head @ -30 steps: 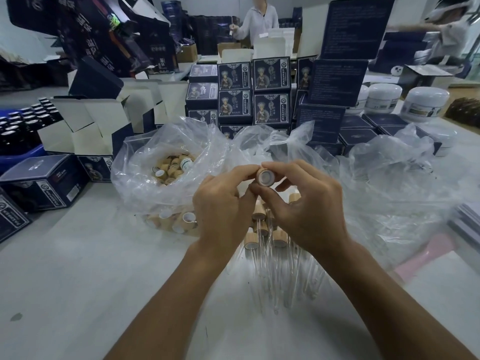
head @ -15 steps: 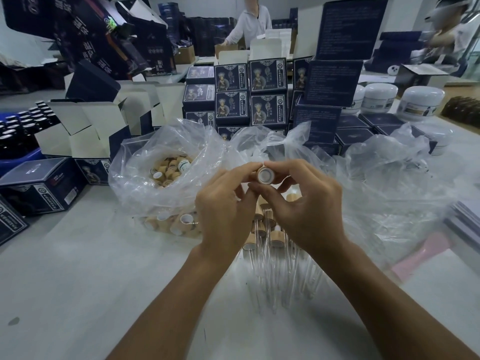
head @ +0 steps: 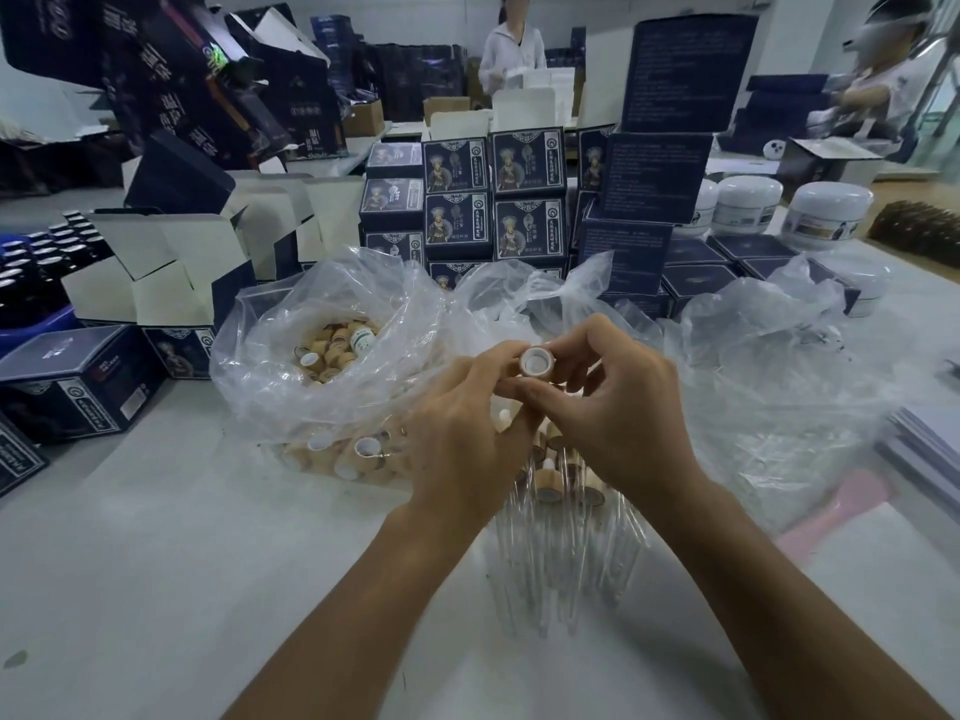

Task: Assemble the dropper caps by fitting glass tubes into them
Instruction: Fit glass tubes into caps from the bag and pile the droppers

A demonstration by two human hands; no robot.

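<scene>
The table [head: 156,563] is seen as half a second and a full second ago, apart from a slight shift of view: the clear bag of loose caps [head: 332,350] is open at left-centre, the stacked dark boxes [head: 493,200] stand behind it, and the white jars [head: 826,210] sit at far right. Below the hands a cluster of assembled droppers [head: 561,553] is laid on the table, wood-toned collars away from the viewer, glass tubes toward the viewer. Little change is recorded in the hands. The left hand [head: 462,439] and the right hand [head: 623,407] remain raised together just above that cluster, with the dropper cap [head: 536,362] pinched between the fingertips of both, fingers curled round its rim. The cap's open white underside is turned toward the camera, as before; only a small rotation and re-seating of the fingers is noted. No glass tube can be seen entering it. It is judged that the cap is still being oriented or checked, and that the fitting of a tube is not yet done.
</scene>
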